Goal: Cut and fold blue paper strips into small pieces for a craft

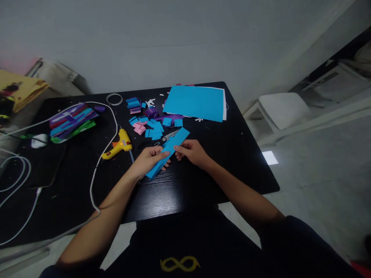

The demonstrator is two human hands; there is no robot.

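Observation:
Between my two hands is a stack of blue paper strips [180, 138], held on a slant above the near part of the table. My left hand [152, 159] grips its lower left part, thumb on top and fingers beneath. On the right side, my right hand [193, 151] pinches the strips near the middle with thumb and fingers. Just behind the strips lie scissors [170, 136], partly covered by them. Small blue paper squares [156, 129] and pink paper pieces [139, 128] are scattered beyond my hands.
A yellow glue gun [121, 144] lies left of my hands, with a white cable [94, 173] curving past it. Large blue paper sheets [197, 102] rest at the back right. A bundle of coloured strips [72, 121] and a phone [48, 166] are on the left. A white stool [282, 110] stands beyond the table [240, 162].

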